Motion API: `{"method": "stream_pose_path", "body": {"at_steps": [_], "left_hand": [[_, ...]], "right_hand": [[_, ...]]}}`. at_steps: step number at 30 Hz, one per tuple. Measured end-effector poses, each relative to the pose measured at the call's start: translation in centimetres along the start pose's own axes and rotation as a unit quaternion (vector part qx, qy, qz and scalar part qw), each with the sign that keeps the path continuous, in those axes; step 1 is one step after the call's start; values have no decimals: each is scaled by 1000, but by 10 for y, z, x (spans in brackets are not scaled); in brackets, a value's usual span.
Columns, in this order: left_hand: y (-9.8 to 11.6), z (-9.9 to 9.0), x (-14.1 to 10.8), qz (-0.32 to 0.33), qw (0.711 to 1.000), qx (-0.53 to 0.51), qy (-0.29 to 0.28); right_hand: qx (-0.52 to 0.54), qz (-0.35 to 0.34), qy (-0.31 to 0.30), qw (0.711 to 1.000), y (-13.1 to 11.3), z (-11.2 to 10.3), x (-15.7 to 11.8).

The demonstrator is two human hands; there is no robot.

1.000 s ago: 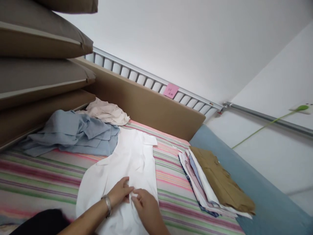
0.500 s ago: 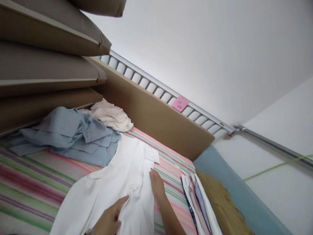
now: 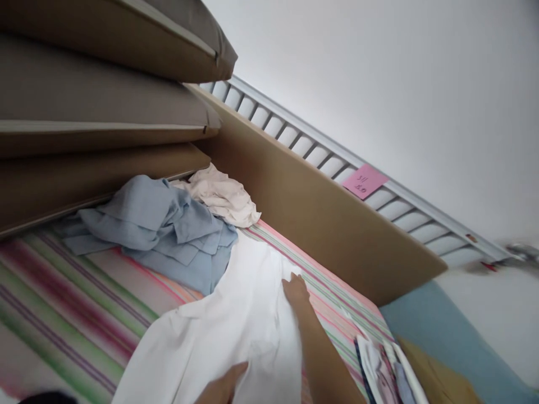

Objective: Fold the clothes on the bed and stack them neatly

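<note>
A white shirt (image 3: pixel 219 325) lies spread over the striped bedsheet (image 3: pixel 63 303), its near part running out of the bottom of the view. At its right edge, by the small folded flap near the far end, my right hand (image 3: pixel 297 289) has its fingers closed on the cloth. My left hand (image 3: pixel 223 386) is low on the shirt's middle, cut off by the lower edge; a fold of white cloth rises at its fingertip, and its thumb is hidden. Against the shirt's far left side lies a crumpled blue-grey garment (image 3: pixel 160 219).
Behind the blue-grey garment is a cream crumpled cloth (image 3: pixel 225 193). Stacked brown cushions (image 3: pixel 105 101) rise at the left. A tan board (image 3: pixel 320 213) stands along a white rail with a pink note (image 3: pixel 364 181). Folded clothes (image 3: pixel 385 370) lie at the lower right, beside a brown item (image 3: pixel 433 373).
My right hand has moved farther up the shirt's right edge to the flap. My left hand has dropped lower in view. The camera has turned left, shifting the scene rightward.
</note>
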State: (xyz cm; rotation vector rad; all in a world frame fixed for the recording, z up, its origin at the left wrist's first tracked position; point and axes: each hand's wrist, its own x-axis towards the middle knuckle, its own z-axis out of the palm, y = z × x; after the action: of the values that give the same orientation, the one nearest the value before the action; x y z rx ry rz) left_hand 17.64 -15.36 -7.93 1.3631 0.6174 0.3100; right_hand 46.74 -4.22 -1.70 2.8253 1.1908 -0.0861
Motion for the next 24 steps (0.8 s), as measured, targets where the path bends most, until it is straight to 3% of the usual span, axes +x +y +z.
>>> {"method": "stream_pose_path", "body": {"at_steps": [4,8,11,14,17,20,22,24], "left_hand": [[17,1,-13,-11,999,18,30],[25,2,-20,-63,997,-9,43],[27,2,-20,-84,995,7,55],[28,3,-19,-97,993,28,60],[29,2,-23,-78,992,66,70],[35,-13,-29,17,977,180,116],[44,-35,-35,100,936,274,196],[53,-64,-43,148,877,357,286]], "right_hand": [[14,-62,16,998,4,8,-72],[102,-154,102,978,47,25,-187],[131,-179,174,960,82,50,-269],[80,-245,204,944,96,82,-325],[36,-273,187,943,95,100,-348],[40,-253,176,950,93,95,-351],[56,-235,204,949,93,84,-349],[66,-220,240,943,88,74,-348]]}}
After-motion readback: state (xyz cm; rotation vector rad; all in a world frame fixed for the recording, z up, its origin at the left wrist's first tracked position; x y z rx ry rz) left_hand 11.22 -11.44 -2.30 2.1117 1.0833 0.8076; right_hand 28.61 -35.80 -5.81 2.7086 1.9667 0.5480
